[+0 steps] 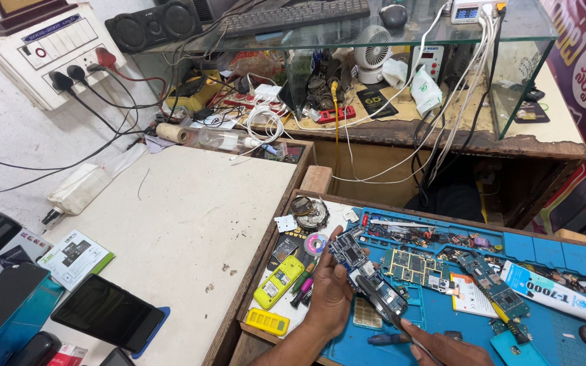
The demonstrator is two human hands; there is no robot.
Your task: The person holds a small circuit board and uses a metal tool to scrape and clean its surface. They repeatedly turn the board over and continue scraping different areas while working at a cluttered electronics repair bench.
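Right hand (445, 347) pinches a tool (384, 308) against the circuit board (367, 274) in the left hand's (330, 295) grip.

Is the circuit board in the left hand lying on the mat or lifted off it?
Lifted: the left hand holds the circuit board above the blue mat.

Two bare hands, the left hand (330, 295) and right hand (445, 347), enter frame sleeveless, without rings, gloves or watch.
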